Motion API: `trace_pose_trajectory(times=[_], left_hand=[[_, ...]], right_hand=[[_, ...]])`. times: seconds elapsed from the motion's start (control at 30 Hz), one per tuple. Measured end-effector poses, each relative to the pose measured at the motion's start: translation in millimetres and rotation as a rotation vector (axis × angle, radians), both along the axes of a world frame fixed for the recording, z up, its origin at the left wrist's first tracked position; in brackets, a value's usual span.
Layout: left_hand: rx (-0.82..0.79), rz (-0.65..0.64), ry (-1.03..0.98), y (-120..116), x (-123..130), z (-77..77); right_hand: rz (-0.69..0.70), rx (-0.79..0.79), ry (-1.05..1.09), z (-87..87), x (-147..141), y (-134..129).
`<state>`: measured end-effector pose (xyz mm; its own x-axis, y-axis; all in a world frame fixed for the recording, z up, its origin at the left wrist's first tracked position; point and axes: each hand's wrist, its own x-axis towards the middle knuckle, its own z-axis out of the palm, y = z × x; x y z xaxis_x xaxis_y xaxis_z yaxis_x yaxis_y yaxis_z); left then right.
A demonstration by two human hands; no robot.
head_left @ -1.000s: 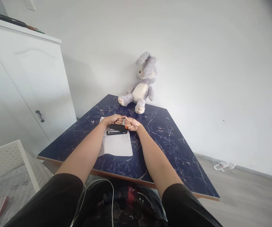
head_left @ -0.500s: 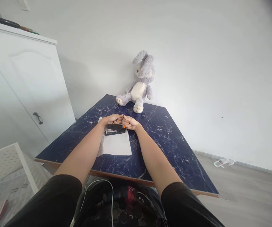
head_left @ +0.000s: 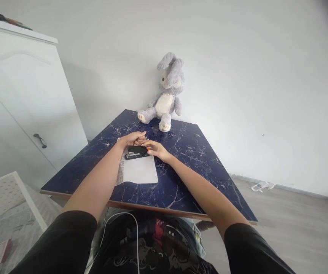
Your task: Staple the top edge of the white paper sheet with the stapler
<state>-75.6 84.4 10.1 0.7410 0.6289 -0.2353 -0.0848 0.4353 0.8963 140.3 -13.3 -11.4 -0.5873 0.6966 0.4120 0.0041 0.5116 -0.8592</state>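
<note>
A black stapler (head_left: 137,152) with an orange part at its right end lies on a white sheet of paper (head_left: 141,171). Behind it, my left hand (head_left: 136,138) has its fingers curled together; what they hold, if anything, is too small to make out. The fingers of my right hand (head_left: 156,149) rest around the stapler's right end, by the orange part. Part of the sheet's far edge is hidden by the hands and stapler.
A grey plush rabbit (head_left: 168,95) sits at the back of the dark blue marbled table (head_left: 198,167), against the wall. To the left stands a white cabinet (head_left: 35,95). A clear plastic item (head_left: 262,186) lies on the floor at right.
My right hand has parted from the left fingertips and moved onto the stapler's right end. My left hand stays behind the stapler. The view has shifted slightly.
</note>
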Motion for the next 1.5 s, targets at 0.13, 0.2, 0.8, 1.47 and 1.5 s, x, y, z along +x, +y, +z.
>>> trace_pose_trajectory(times=[0.13, 0.2, 0.8, 1.47, 1.5], left_hand=[[-0.049, 0.039, -0.222, -3.3, -2.5, 11.6], [-0.076, 0.129, -0.341, -8.2, -3.8, 17.9], [0.147, 0.375, -0.482, -19.5, -2.8, 12.9], [0.578, 0.137, 0.048, -39.9, 54.4, -10.7], [0.594, 0.145, 0.071, -40.7, 56.5, -12.1]], right_hand=[[-0.124, 0.266, -0.244, -1.4, 0.0, -23.2], [-0.191, 0.338, -0.266, -1.9, -3.8, -25.3], [-0.405, 0.296, -0.466, 14.3, 91.0, -69.2], [-0.306, 0.312, -0.478, 13.2, 110.6, -49.1], [-0.306, 0.316, -0.479, 12.5, 110.4, -48.5]])
